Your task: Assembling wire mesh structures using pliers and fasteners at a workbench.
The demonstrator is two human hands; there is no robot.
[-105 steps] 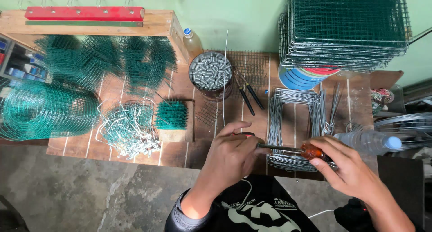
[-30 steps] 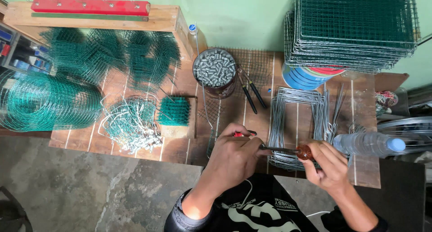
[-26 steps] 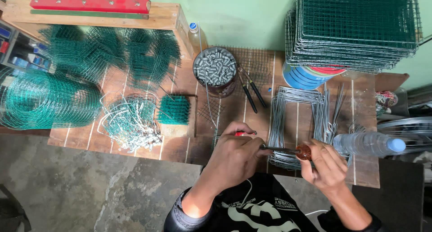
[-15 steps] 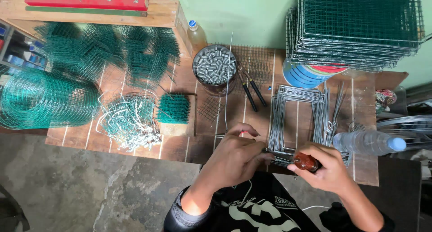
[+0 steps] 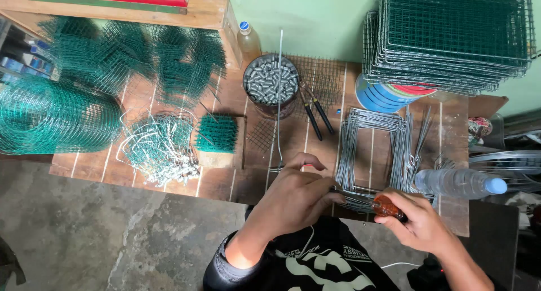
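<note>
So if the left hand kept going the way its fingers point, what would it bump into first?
Most likely the stack of bent silver wire frames lying just past the left hand, whose fingers point up and right across the bench. Depth is hard to judge here.

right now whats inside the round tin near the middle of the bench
The round tin is packed with small silvery metal sleeves standing on end. A long bare wire crosses over its top. The tin's bottom is covered by them.

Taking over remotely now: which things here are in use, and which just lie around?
In use: left hand, right hand, brown-handled tool, bent wire frames.
Lying about: pliers, tin of metal sleeves, water bottle, mesh roll.
</note>
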